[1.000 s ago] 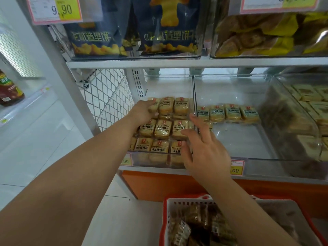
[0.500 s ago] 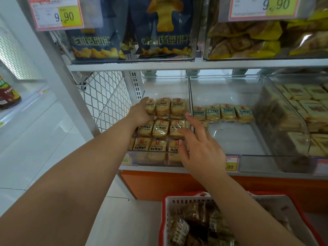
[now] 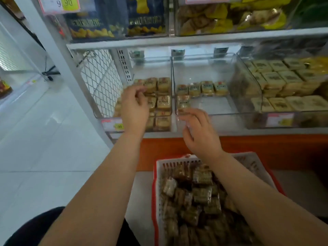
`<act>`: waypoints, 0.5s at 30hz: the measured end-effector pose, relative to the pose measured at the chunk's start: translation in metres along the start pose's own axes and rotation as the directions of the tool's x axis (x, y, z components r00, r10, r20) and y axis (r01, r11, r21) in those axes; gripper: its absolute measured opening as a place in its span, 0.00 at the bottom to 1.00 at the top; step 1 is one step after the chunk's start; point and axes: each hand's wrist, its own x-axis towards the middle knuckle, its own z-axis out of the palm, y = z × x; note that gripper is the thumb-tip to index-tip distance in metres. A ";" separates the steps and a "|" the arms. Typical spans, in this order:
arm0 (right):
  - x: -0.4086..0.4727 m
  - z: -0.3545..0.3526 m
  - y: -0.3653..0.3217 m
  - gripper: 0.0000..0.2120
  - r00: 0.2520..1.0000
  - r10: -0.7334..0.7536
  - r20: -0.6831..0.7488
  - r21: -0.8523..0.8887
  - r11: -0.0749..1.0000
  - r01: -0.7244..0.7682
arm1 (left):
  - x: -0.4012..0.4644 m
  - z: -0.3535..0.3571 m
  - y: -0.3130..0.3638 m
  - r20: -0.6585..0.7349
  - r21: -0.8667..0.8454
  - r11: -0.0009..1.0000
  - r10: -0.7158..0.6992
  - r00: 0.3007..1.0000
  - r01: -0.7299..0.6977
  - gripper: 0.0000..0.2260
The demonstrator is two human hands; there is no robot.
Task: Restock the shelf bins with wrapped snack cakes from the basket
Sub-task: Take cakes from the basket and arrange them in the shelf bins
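Shelf bins (image 3: 200,113) look blurred; left hand (image 3: 134,108) covers several snack cakes (image 3: 164,100), its grip unclear. Right hand (image 3: 201,134) has loose, empty grip above the basket (image 3: 157,183).

Head view, close, down toward shelf (image 3: 195,134)

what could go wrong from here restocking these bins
1. The left bin already looks full to its front wall, so more cakes may spill over.
2. The middle bin holds only a few cakes; loose ones could topple the row.
3. Both hands look empty, and the basket sits close below, easy to knock.
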 end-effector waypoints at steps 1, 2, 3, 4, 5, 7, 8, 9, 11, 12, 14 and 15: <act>-0.016 -0.003 0.001 0.12 0.999 0.035 0.014 0.002 0.999 -0.035 | -0.027 0.002 0.005 -0.036 -0.024 0.999 0.027 0.999 -0.028 0.08; -0.033 -0.006 0.002 0.11 0.996 0.075 0.048 0.002 0.997 -0.076 | -0.055 0.005 0.007 -0.017 -0.040 0.999 0.012 1.000 -0.012 0.07; -0.049 -0.008 0.003 0.11 0.985 0.127 0.118 -0.004 0.992 -0.127 | -0.084 0.009 0.009 0.055 -0.044 0.998 -0.048 0.997 0.051 0.06; -0.066 -0.008 0.005 0.10 0.958 0.186 0.220 -0.019 0.982 -0.186 | -0.112 0.013 0.008 0.164 -0.020 0.990 -0.137 0.977 0.143 0.05; -0.082 -0.007 0.007 0.08 0.907 0.247 0.342 -0.049 0.968 -0.246 | -0.140 0.019 0.002 0.294 0.036 0.973 -0.226 0.929 0.226 0.05; -0.110 -0.005 0.012 0.04 0.741 0.367 0.562 -0.124 0.923 -0.363 | -0.192 0.027 -0.015 0.524 0.200 0.927 -0.375 0.765 0.318 0.06; -0.123 -0.005 0.015 0.03 0.637 0.422 0.645 -0.174 0.893 -0.416 | -0.214 0.028 -0.024 0.594 0.282 0.906 -0.423 0.685 0.315 0.06; -0.137 -0.005 0.016 0.03 0.540 0.465 0.701 -0.224 0.863 -0.452 | -0.231 0.028 -0.033 0.638 0.344 0.887 -0.461 0.617 0.308 0.07; -0.168 -0.003 0.020 0.09 0.408 0.543 0.734 -0.332 0.811 -0.481 | -0.253 0.025 -0.043 0.695 0.412 0.853 -0.522 0.494 0.322 0.07; -0.184 -0.001 0.026 0.13 0.372 0.599 0.709 -0.387 0.771 -0.505 | -0.258 0.023 -0.044 0.715 0.434 0.843 -0.537 0.447 0.318 0.07; -0.208 0.003 0.034 0.17 0.340 0.705 0.622 -0.464 0.682 -0.566 | -0.262 0.020 -0.045 0.740 0.464 0.834 -0.550 0.387 0.299 0.05; -0.215 0.005 0.038 0.19 0.321 0.732 0.601 -0.483 0.653 -0.583 | -0.262 0.021 -0.044 0.742 0.472 0.832 -0.553 0.378 0.291 0.05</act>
